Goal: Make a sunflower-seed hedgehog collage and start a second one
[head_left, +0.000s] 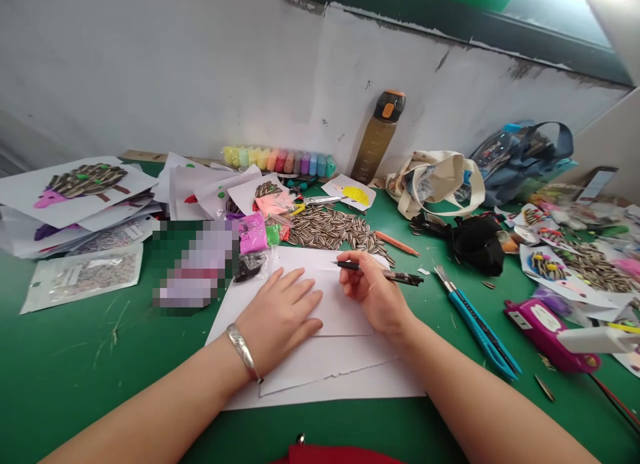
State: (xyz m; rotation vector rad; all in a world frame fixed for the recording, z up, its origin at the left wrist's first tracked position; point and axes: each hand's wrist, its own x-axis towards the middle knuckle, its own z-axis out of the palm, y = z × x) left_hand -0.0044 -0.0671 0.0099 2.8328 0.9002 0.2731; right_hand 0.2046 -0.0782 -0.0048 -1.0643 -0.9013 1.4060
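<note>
White paper sheets (350, 354) lie stacked on the green table in front of me, one with a torn edge. My left hand (283, 311) rests flat on the sheets with its fingers spread and holds nothing. In my right hand (373, 294) is a black pen (349, 265), its tip pointing left just over or on the top sheet; I cannot tell whether it touches. Beyond the paper lies a heap of striped sunflower seeds (335, 227). Bags of pink clay (251, 233) and black clay (250, 267) sit at the sheet's upper left.
A blue utility knife (480, 324) and magenta glue-gun-like device (550, 334) lie at right. Hedgehog pictures (83, 187) are piled left. At the back stand a bottle (379, 141), a clay row (280, 161) and a cloth bag (435, 184). An orange pencil (397, 244) lies by the seeds.
</note>
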